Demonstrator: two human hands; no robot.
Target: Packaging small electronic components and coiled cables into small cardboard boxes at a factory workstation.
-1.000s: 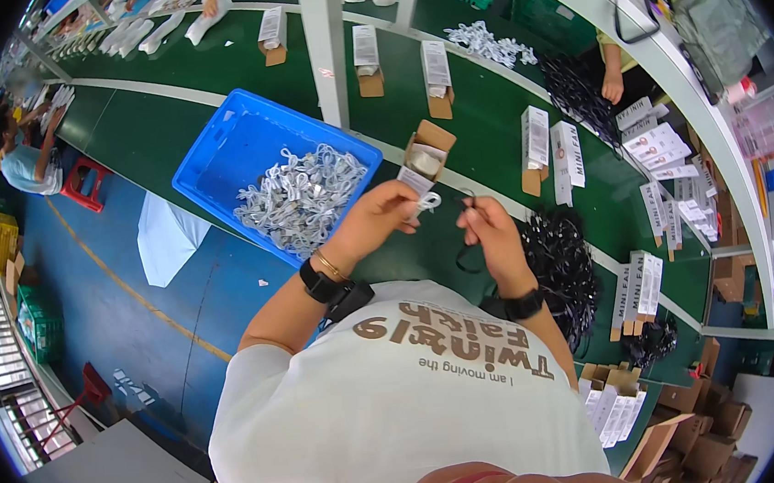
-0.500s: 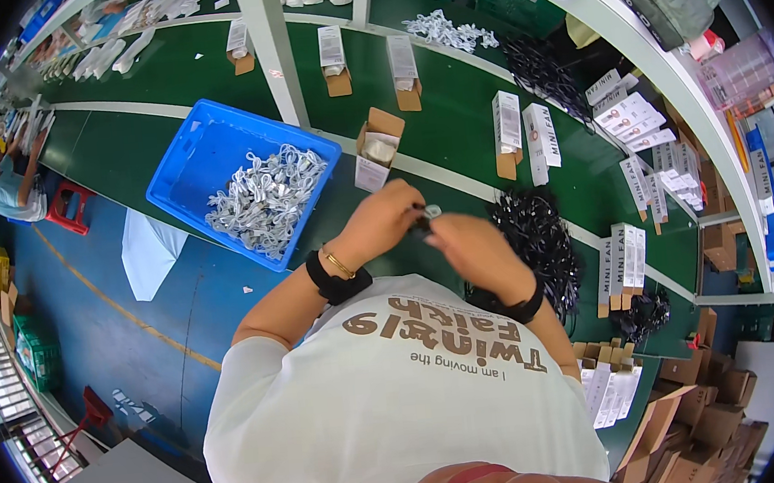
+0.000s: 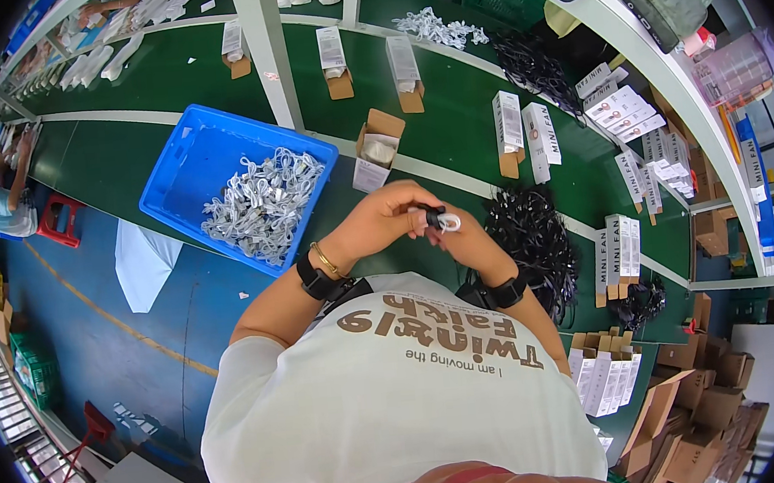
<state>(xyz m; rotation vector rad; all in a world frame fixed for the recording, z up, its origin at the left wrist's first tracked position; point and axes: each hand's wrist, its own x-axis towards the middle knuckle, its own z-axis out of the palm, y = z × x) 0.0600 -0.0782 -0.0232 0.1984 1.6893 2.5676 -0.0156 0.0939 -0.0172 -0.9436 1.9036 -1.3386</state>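
Cable loop (image 3: 451, 223), white, w/ black strap (image 3: 433, 214), ctr of frame, pinched in L hand (image 3: 389, 218); R hand (image 3: 474, 238) right beside, can't tell if gripping. Prob. light, bendy, hard to break; grip mid-bundle, near strap.

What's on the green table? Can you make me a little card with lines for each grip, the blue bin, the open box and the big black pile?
Left grip: pinching a small black piece
Right grip: at a white loop, fingers partly hidden
Blue bin: white cords heaped toward its right
Open box: flaps up, something white inside
Black pile: shiny strands, to the right
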